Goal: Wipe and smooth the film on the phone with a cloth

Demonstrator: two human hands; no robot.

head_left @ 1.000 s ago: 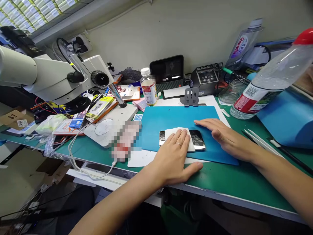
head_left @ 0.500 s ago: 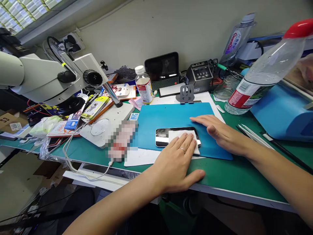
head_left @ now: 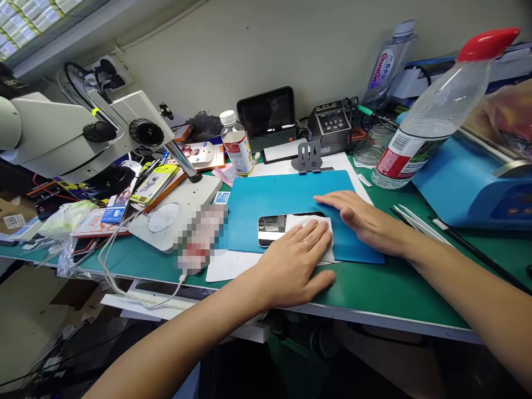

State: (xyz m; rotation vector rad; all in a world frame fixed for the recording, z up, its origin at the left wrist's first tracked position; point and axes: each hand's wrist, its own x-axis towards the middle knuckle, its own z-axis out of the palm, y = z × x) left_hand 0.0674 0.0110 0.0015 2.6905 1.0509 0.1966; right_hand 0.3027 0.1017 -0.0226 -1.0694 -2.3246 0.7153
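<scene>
Phone (head_left: 270,231) lying flat, screen up, on the blue mat (head_left: 266,194), towards the front edge. White cloth (head_left: 296,221) spread over the phone's middle and right part; left end left uncovered. Cloth is pressed down by the left hand (head_left: 298,261), laid flat and wide, long fingers side by side, thumb splayed towards the right; ring worn on one finger. Right hand (head_left: 368,224) held wide on the right side of the mat, fingers stretched leftward, thumb raised apart, near the phone's right end. Whether the mat is touched by it cannot be told.

White sheet (head_left: 233,266) seen beneath the mat, on the green worktop (head_left: 374,299). Grey stand (head_left: 308,157) placed at the mat's far edge; small bottle (head_left: 238,145) and dark-screened device (head_left: 268,113) noted behind. Microscope (head_left: 62,133) set to the left, its base beside a pixelated object (head_left: 202,238). To the right: red-capped bottle (head_left: 409,141), tilted; glass jar (head_left: 374,145); blue machine (head_left: 453,188); white sticks (head_left: 419,224) laid in front of the machine.
</scene>
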